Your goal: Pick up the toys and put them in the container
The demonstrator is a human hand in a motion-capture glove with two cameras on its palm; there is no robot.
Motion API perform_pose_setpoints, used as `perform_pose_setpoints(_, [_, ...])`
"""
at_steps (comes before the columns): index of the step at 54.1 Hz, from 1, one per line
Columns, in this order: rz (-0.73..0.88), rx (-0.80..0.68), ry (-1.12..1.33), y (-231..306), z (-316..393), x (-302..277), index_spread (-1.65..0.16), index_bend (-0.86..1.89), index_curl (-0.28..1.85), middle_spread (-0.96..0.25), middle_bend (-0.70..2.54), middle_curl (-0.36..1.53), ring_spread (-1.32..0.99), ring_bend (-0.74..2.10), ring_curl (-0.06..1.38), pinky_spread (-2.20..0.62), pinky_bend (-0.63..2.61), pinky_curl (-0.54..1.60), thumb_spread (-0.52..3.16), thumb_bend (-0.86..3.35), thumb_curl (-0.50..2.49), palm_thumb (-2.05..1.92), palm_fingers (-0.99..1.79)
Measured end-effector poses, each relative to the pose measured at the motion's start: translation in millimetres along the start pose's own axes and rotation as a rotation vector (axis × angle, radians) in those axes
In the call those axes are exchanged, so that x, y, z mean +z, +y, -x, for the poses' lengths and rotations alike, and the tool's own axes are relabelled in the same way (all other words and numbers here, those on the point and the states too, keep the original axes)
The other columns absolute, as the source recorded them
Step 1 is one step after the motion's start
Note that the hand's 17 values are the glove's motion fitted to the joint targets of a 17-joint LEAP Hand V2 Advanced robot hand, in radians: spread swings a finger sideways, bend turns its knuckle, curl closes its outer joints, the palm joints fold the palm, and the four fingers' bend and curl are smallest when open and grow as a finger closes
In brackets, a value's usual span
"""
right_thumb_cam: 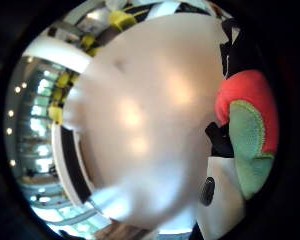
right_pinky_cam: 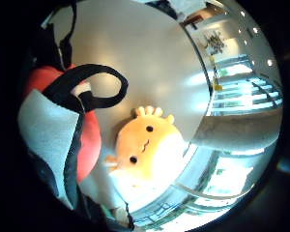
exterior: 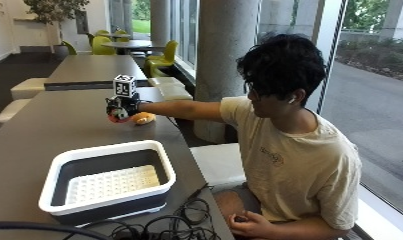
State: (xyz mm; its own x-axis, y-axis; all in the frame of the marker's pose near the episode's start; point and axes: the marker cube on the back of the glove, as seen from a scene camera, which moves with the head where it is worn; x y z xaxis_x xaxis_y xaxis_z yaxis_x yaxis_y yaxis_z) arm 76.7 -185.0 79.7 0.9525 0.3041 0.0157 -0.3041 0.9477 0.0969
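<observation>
1. Toys, outside view: right hand (exterior: 123,109) is stretched out over the grey table (exterior: 48,130), fingers curled round a red toy (exterior: 114,119). An orange plush (exterior: 144,118) lies on the table just beside the hand, near the table's edge on the person's side. The container (exterior: 108,181), white rim with dark walls, sits well apart from the hand, nearer the camera, with nothing visible in it. Black cables (exterior: 168,225) lie by its near corner.
2. Little-finger palm view: red toy (right_pinky_cam: 89,140) sits close against the palm behind a black strap. Orange plush (right_pinky_cam: 145,145) lies face up on the table (right_pinky_cam: 150,63), beside the red toy.
3. Thumb palm view: red toy (right_thumb_cam: 245,92), with a green patch, is held at the palm's edge; bare table (right_thumb_cam: 140,125) fills the rest.
</observation>
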Motion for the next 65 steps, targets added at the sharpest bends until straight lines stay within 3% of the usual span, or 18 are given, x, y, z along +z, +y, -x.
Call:
perform_pose_setpoints(10, [-0.041, -0.132, -0.075, 17, 26, -51, -0.34, 0.43, 0.36, -0.22, 0.29, 0.29, -0.33, 0.67, 0.44, -0.32, 1.0, 0.35, 1.3, 0.24, 0.68, 0.68, 0.69])
perform_pose_setpoints(14, [-0.03, -0.207, -0.214, 20, 11, -60, -0.34, 0.44, 0.39, -0.23, 0.3, 0.3, -0.35, 0.67, 0.45, -0.33, 1.0, 0.36, 1.26, 0.23, 0.72, 0.69, 0.69])
perform_pose_setpoints(18, [-0.007, -0.243, -0.379, 40, 54, -85, -0.34, 0.45, 0.41, -0.24, 0.31, 0.32, -0.37, 0.67, 0.46, -0.34, 1.0, 0.36, 1.23, 0.21, 0.76, 0.68, 0.69])
perform_pose_setpoints(25, [-0.085, -0.289, -0.027, 56, 77, -135, -0.35, 0.46, 0.46, -0.26, 0.31, 0.35, -0.39, 0.67, 0.48, -0.34, 1.0, 0.37, 1.17, 0.2, 0.82, 0.68, 0.68])
perform_pose_setpoints(31, [-0.1, -0.416, -0.088, 69, 136, -160, -0.35, 0.45, 0.5, -0.27, 0.31, 0.38, -0.4, 0.68, 0.49, -0.35, 1.01, 0.38, 1.14, 0.19, 0.87, 0.67, 0.68])
perform_pose_setpoints(46, [-0.105, -0.566, -0.129, 98, 247, -195, -0.36, 0.43, 0.61, -0.26, 0.29, 0.44, -0.4, 0.69, 0.54, -0.34, 1.05, 0.4, 1.07, 0.12, 0.95, 0.6, 0.62])
perform_pose_setpoints(58, [-0.088, -0.635, -0.204, 114, 300, -205, -0.36, 0.16, 0.64, -0.19, 0.21, 0.46, -0.32, 0.71, 0.57, -0.29, 1.18, 0.44, 1.22, 0.12, 0.94, 0.53, 0.33])
perform_pose_setpoints(65, [-0.088, -0.665, -0.233, 120, 317, -207, -0.36, 0.17, 0.62, -0.15, 0.19, 0.46, -0.26, 0.64, 0.54, -0.22, 1.19, 0.43, 1.33, 0.11, 0.9, 0.47, 0.22])
